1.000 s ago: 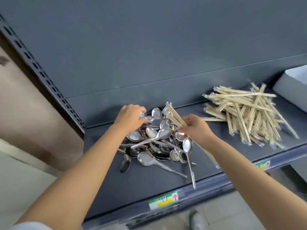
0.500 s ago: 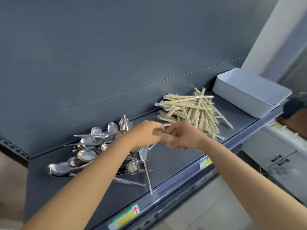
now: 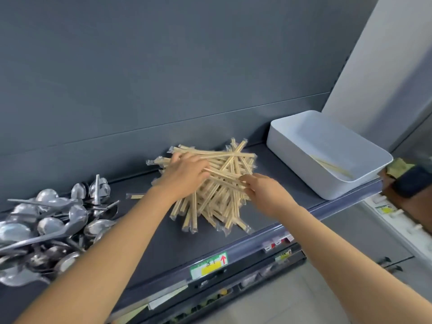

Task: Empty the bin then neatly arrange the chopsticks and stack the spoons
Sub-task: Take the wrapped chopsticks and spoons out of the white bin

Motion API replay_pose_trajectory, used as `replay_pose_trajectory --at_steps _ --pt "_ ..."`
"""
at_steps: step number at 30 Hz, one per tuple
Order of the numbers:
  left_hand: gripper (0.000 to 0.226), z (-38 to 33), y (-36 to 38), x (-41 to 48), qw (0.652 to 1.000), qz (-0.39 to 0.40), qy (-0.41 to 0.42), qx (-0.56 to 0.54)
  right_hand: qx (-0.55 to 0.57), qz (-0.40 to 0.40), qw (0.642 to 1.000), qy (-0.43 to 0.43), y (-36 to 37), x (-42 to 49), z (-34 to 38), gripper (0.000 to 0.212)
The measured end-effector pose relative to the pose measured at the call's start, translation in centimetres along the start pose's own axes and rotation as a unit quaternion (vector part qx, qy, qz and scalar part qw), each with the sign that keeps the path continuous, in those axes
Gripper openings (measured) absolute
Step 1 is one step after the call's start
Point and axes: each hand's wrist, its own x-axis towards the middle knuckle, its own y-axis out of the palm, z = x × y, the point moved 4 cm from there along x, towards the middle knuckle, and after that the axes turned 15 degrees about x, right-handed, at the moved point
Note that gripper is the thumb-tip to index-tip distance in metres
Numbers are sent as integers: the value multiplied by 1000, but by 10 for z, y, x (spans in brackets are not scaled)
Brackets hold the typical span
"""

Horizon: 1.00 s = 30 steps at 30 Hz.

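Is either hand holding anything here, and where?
Right hand pinches one end of a wrapped chopstick pair; left hand covers the other end, grip unclear.

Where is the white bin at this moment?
In the head view the white bin sits at the right end of the shelf, just right of the chopstick pile.

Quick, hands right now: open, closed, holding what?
Left hand: lies on the chopsticks; grip cannot be told.
Right hand: pinches the end of one pack.

Shelf point(image 3: 163, 244): dark grey; front rail along its near edge
Back panel point(image 3: 163, 66): dark grey, plain
Price label point(image 3: 208, 265): green and yellow; red arrow; on the rail
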Motion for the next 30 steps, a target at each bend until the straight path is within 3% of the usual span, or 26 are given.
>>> replay_pose_trajectory --at_steps 5,10,16,21,23,26,30 --pt "25 6 13 33 992 -38 -50 113 8 23 1000 9 -5 38 -33 49" --pt "37 -8 25 84 991 -64 -81 89 -8 9 1000 -4 -19 66 -64 48" --pt "40 -93 17 175 992 -105 -16 64 -52 -68 996 -31 -99 89 -113 44" --pt "39 -174 7 244 989 -132 28 60 -19 -69 996 52 -153 98 -201 47" --pt "38 -202 14 267 992 -99 28 74 2 -36 997 73 -160 105 -241 46" --pt "35 -233 37 295 989 10 -5 145 31 61 995 73 -158 124 -289 42" --pt "36 -251 72 299 956 206 -136 160 48 222 973 47 -151 136 -313 45"
